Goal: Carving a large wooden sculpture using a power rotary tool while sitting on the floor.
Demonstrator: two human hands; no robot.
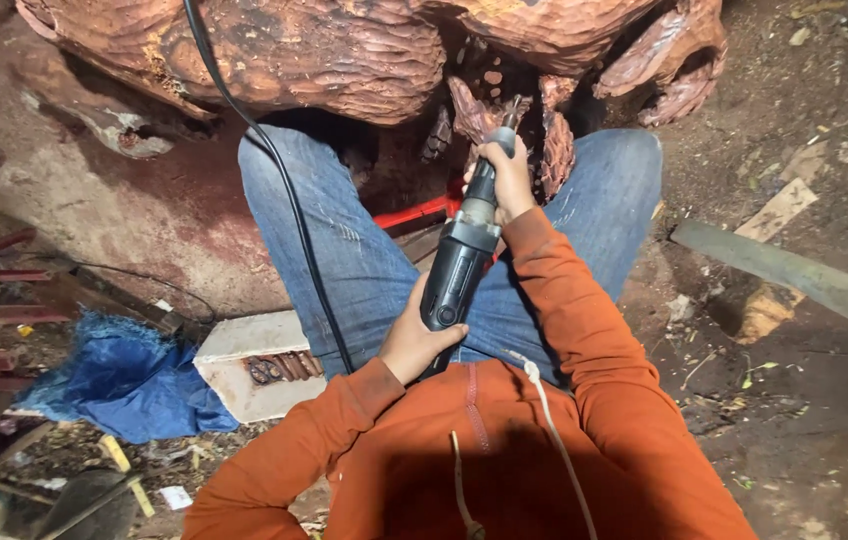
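Gripping the back end of a black power carving tool (pixel 459 262) with the left hand (pixel 412 343), while the right hand (pixel 509 178) is wrapped tight around its neck up front. The tool sits over the lap between denim knees, its tip right against the reddish carved wood (pixel 344 50), and its black cord (pixel 274 160) trails across the left leg.

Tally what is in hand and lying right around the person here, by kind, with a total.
Hands: 2, left hand and right hand, both gripping the tool
Power tool: 1
Black cable: 1
Carved wood piece: 1
Blue cloth: 1
White block: 1
Grey plank: 1
Total: 8
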